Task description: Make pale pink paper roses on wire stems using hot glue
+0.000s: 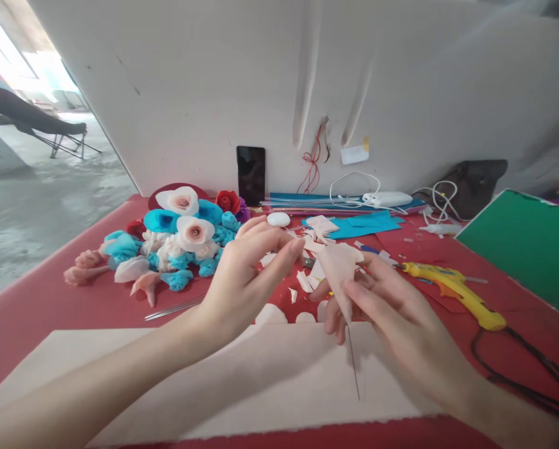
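My right hand [391,305] grips a pale cream paper flower [339,265] near its narrow base, thumb and fingers closed round it. The flower is cone-shaped with a ragged wider top. A thin wire stem [354,365] runs down from it, over the cream paper sheet [204,380] on the table. To the left of the flower, my left hand [255,268] is raised with thumb and forefinger brought together; anything between them is too small to make out. Torn cream paper scraps [303,282] lie behind and between the hands.
Blue, white and pink paper flowers [186,234] are heaped at the left. A yellow glue gun [457,287] with a black cable lies at right, near a green board [526,243]. Metal wires [174,307] lie beside my left forearm. A phone [251,174] leans against the back panel.
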The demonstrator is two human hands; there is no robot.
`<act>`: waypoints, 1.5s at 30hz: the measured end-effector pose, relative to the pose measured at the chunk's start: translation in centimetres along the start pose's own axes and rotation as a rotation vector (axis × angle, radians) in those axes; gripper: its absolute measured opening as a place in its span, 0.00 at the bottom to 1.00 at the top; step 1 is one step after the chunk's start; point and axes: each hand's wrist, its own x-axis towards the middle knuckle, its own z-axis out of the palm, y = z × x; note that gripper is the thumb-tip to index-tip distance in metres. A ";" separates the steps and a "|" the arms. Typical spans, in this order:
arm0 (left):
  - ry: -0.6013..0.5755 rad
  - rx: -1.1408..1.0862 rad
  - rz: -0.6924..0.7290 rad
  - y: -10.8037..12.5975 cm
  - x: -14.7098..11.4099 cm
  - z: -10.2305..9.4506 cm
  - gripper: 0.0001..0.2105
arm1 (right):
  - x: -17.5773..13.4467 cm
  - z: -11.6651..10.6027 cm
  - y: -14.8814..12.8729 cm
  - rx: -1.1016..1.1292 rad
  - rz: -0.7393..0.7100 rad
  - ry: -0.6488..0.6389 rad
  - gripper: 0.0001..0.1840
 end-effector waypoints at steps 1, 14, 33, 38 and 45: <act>-0.026 -0.008 -0.011 0.0 -0.1 0.1 0.15 | 0.0 0.0 0.0 0.011 -0.008 0.000 0.08; -0.392 -0.095 -0.224 0.4 -0.5 1.1 0.14 | -0.4 -0.5 -0.2 0.047 -0.067 0.021 0.08; -0.255 -0.244 0.016 0.2 -0.9 0.8 0.14 | 0.2 -1.4 -1.7 -0.019 -0.113 0.117 0.08; -0.232 -0.298 0.107 0.3 -1.2 0.6 0.10 | 0.5 -1.4 -1.9 0.116 -0.059 0.122 0.10; -0.381 -0.379 0.172 0.4 -1.3 0.2 0.07 | 0.4 -1.7 -1.9 0.239 0.079 0.057 0.14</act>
